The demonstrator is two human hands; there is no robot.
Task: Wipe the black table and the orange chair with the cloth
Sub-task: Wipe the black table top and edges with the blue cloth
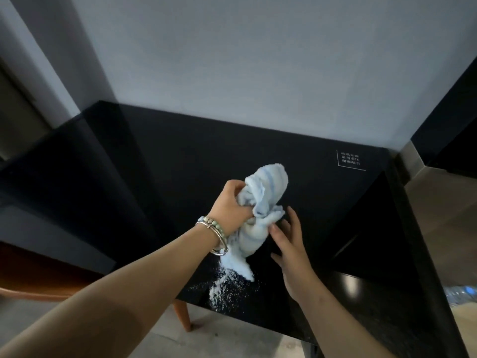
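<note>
A glossy black table (160,177) fills the middle of the view, set against a grey wall. My left hand (229,205) grips a bunched light blue and white cloth (263,202) and holds it just above the tabletop, its lower end hanging down to the surface. My right hand (289,241) is beside the cloth on the right, fingers spread, fingertips touching the cloth's lower folds. White powder (224,288) is scattered on the table near its front edge, under the cloth's tail. Part of the orange chair (38,280) shows at the lower left, one leg (183,316) under the table edge.
A small white printed label (350,158) sits at the table's back right. A dark side panel and metal trim (410,156) rise at the right. A clear plastic bottle (462,293) lies at the far right edge. Grey floor shows below the table front.
</note>
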